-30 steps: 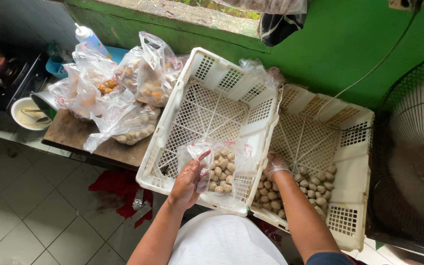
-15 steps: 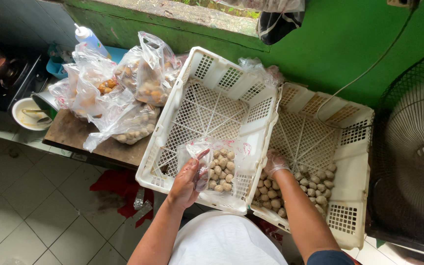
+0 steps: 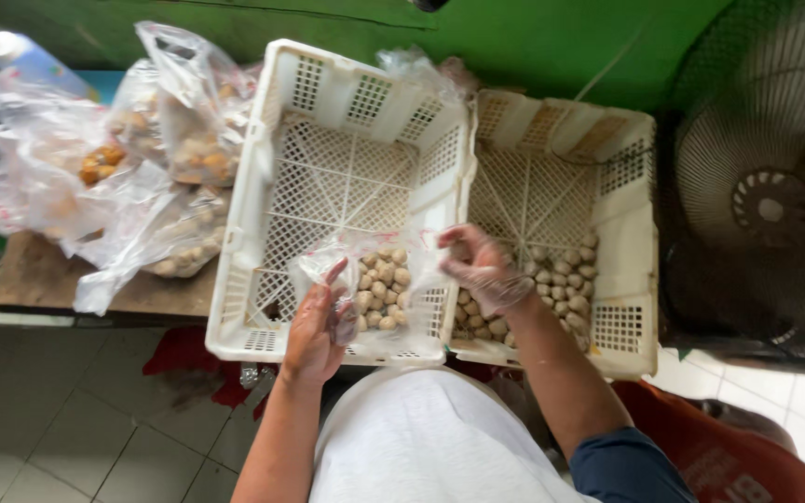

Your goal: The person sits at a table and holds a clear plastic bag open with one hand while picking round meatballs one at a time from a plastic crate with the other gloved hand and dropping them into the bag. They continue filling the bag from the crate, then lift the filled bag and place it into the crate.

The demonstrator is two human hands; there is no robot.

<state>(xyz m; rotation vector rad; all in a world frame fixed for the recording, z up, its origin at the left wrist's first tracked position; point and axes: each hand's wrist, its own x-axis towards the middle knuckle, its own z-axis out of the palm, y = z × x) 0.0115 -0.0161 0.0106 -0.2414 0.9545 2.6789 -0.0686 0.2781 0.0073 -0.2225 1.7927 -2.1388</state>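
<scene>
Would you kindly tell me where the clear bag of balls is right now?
In the head view, the bag hangs over the left crate, held by the left hand, with the gloved right hand at its opening.

You wore a thin, clear plastic glove over your right hand (image 3: 479, 268), wrinkled at the wrist, while your left hand (image 3: 317, 326) stayed bare. A dark blue sleeve covered your right upper arm; a white garment lay between both arms.

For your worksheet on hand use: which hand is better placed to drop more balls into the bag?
Probably the right hand: gloved, beside the bag mouth, over the loose balls. The left hand holds the bag.
</scene>
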